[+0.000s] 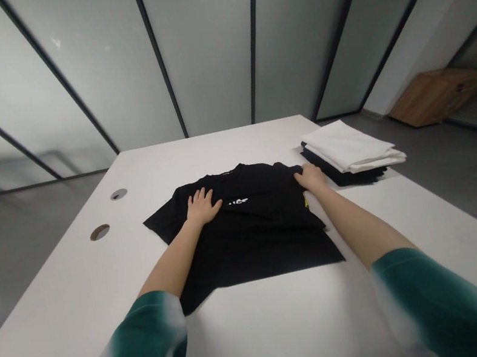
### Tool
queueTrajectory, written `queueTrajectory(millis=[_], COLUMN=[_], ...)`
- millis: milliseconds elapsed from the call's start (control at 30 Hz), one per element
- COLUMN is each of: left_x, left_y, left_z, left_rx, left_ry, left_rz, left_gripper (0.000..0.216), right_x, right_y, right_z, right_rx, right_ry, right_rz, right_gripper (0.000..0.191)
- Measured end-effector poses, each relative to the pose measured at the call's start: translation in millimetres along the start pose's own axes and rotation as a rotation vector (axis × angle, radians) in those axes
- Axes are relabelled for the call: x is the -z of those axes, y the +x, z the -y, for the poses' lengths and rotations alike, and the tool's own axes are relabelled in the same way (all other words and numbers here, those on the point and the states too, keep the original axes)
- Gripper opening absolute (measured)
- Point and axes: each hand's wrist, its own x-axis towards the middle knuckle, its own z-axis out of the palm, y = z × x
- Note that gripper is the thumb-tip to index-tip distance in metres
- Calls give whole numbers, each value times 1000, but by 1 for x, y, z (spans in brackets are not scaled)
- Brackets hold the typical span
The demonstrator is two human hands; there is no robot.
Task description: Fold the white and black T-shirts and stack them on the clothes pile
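Note:
A black T-shirt with a small white print on its chest is spread on the white table, its collar toward the far side. My left hand lies flat on the shirt's left chest area, fingers spread, holding nothing. At the shirt's upper right edge, my right hand has its fingers curled over the black fabric and grips it. A small yellow patch shows at the shirt's right side, just below that hand. The fabric under both hands is hidden.
Folded white cloth lies on folded black cloth at the table's right edge. Two round holes, a far one and a near one, pierce the white table at left. Frosted panels stand behind; a wooden cabinet is at right.

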Motion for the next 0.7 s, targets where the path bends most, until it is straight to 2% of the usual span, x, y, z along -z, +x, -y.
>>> queueTrajectory(millis=[167,233,300,367,500,567,633,700], left_x=[0,0,0,1,2,1,0,-1], left_y=[0,0,0,-1,-1,-1,0,0], left_z=[-1,-1,-2,-3,-4,-4,-3,-3], left_rx=[-1,-1,-4,-5,5,6,5,3], left_ry=[-11,-9,-3,3,16,15,7,1], left_rz=[-5,-12,-14,-15,-21,-23,-24,-30], left_gripper=[73,73,73,73,71,71,72,72], right_x=[5,7,9,10,16,20,22,23], right_y=[5,8,11,15,16,11,2,-10], right_z=[-17,-21,-22,-20,1,19,39,59], right_rx=[-55,-72,-75,-46,137,259,392,532], right_ry=[179,297,406,423,331,307,297,329], right_rz=[-82,-67,-48,-94,-315,-374,-359,-243], right_gripper=[45,41,35,31,33,35,35,32])
